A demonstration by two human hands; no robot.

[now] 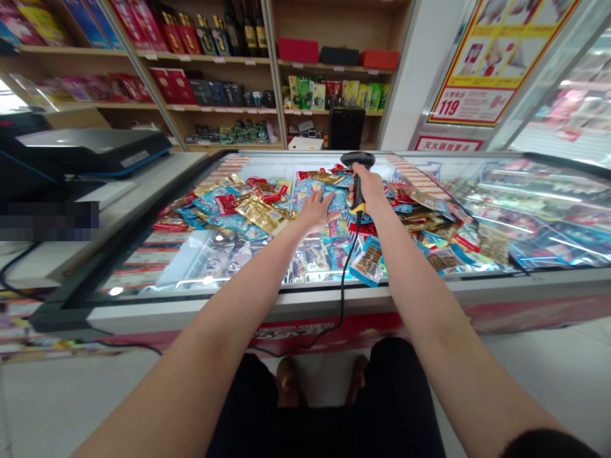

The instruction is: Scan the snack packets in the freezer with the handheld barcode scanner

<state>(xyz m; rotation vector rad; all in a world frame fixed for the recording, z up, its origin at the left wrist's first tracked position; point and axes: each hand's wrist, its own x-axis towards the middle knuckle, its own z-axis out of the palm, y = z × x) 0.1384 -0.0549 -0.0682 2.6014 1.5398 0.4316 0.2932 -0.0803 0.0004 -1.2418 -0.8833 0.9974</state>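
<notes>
A: What's here?
B: A long glass-topped chest freezer (286, 298), with shiny blue, gold and red foil snack packets (252, 213) heaped on its far half.
A: Hands?
B: The open left hand (315, 211) lies on the packets; the right hand (368, 192) grips a black-and-yellow handheld barcode scanner (358, 160).
A: How much is left?
B: Most packets form one big heap.

Glass-topped chest freezer (305, 299), foil snack packets (258, 213) heaped across the glass, wooden shelves (214, 109) behind, holding boxes (298, 49) and bottles (243, 22)
</notes>
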